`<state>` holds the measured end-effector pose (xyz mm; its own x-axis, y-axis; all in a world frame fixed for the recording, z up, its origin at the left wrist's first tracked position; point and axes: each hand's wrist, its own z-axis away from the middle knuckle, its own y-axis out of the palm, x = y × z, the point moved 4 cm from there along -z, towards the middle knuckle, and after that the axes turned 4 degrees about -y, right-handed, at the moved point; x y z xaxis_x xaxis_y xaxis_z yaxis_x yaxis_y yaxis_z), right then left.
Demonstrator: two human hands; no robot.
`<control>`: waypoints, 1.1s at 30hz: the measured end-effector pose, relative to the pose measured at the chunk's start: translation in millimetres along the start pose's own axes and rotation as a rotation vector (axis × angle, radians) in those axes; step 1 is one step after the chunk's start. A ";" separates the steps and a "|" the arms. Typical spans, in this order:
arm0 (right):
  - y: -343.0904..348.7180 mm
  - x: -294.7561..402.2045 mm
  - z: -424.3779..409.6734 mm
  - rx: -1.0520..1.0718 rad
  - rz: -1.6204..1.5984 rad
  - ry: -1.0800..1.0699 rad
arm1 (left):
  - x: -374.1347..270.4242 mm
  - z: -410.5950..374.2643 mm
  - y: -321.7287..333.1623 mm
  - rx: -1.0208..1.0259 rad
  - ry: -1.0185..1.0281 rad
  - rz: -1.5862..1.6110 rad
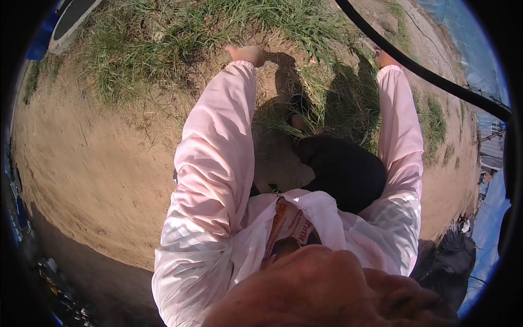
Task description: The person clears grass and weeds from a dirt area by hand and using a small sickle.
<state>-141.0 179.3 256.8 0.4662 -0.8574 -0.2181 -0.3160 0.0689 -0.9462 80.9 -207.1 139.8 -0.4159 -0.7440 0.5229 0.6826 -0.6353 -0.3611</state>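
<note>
My left hand [247,54] reaches out low over a patch of bare soil [263,79] at the edge of the grass [163,49]. One finger points out to the left; the other fingers are hard to make out, and I see nothing held. Further right, my right hand [385,60] is beside more grass, partly covered by a black cable or strap [408,61] crossing in front. Its fingers and anything in them cannot be made out. Both arms are stretched forward in pale pink sleeves [218,143]. Between them are my black-clothed knee [341,167] and part of a foot [297,122].
Sandy ground [98,139] spreads out on the left. A pale-rimmed object with a dark inside [73,24] stands at the top left. Blue sheeting [470,36] runs along the upper right. A dark heap [449,261] lies at the lower right.
</note>
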 end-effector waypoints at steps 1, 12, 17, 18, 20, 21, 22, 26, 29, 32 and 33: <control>-2.0 6.3 -24.9 -0.051 -0.004 -0.008 | 20.9 -18.7 17.5 0.129 -0.023 0.623; 137.3 -174.7 53.1 -0.102 -0.494 1.054 | -17.0 -138.9 11.5 -0.152 0.087 1.047; 198.7 -69.2 90.2 -0.291 -0.895 1.581 | -23.3 -144.1 15.1 -0.259 0.002 1.043; 205.8 -47.6 105.4 -0.215 -1.085 1.500 | -25.8 -146.5 11.2 -0.282 -0.029 1.049; 209.9 -19.2 117.7 -0.171 -1.321 1.475 | -31.5 -149.6 8.3 -0.321 -0.033 1.030; 204.2 -9.1 117.2 -0.205 -1.372 1.548 | -32.7 -148.7 8.3 -0.335 -0.042 1.016; 201.3 -3.0 117.7 -0.242 -1.422 1.630 | -29.8 -144.2 6.9 -0.359 -0.027 1.004; 214.3 -63.1 81.6 -0.550 -1.271 1.601 | -23.6 -136.8 -3.2 -0.279 0.020 1.014; 212.1 -83.0 30.2 -0.610 -1.270 1.458 | -24.9 -135.7 -7.9 -0.338 0.010 0.997; 236.4 -75.5 5.9 -0.147 -1.359 1.229 | -38.3 -142.9 4.8 -0.412 0.046 0.974; 240.7 -51.4 -4.1 -0.027 -1.535 1.179 | -41.0 -147.0 12.5 -0.434 0.051 0.960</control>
<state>-244.4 237.8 41.3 -0.3863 -0.0283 0.9220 -0.2588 -0.9561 -0.1378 18.2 -214.9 0.3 0.1534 -0.9755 -0.1578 0.4696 0.2125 -0.8569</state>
